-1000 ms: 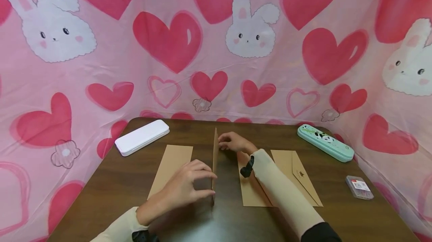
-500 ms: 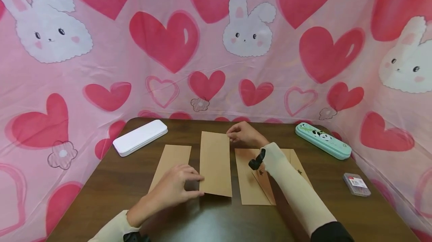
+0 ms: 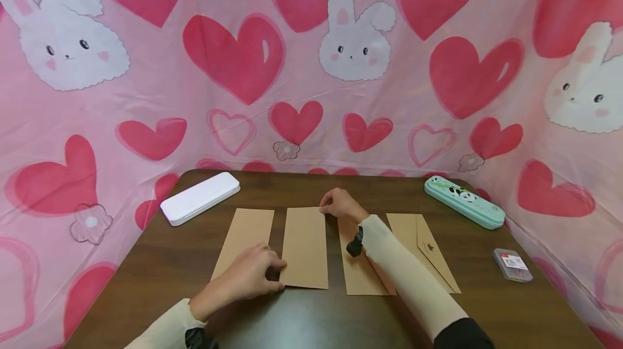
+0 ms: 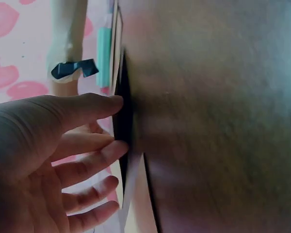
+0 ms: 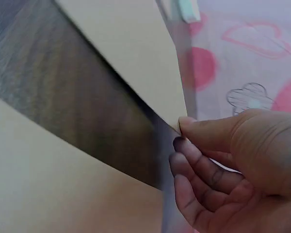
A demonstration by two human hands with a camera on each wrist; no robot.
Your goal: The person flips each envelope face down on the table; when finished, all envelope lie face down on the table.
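Note:
A brown kraft envelope [image 3: 305, 249] lies plain side up at mid-table, slightly raised off the wood. My right hand [image 3: 342, 204] pinches its far right corner between thumb and index finger, which shows closely in the right wrist view [image 5: 233, 160]. At its near left edge is my left hand [image 3: 248, 273], with thumb and index finger spread apart and their tips touching the edge. In the left wrist view, the thumb [image 4: 94, 108] and fingers meet the envelope's rim, and a dark gap shows beneath it. Another plain envelope [image 3: 250, 227] lies to the left, partly behind the left hand.
Right of the middle lie two more envelopes: one [image 3: 357, 278] partly under my right forearm, another [image 3: 413, 230] with flap and small emblem showing. A white case [image 3: 200, 198] stands back left, a mint panda case [image 3: 464, 203] back right. A small clear box [image 3: 512, 265] sits right.
The envelope stood on edge, turned over so its broad plain face showed, and has come down to the table. My right hand has lowered with its corner; my left hand has moved slightly left.

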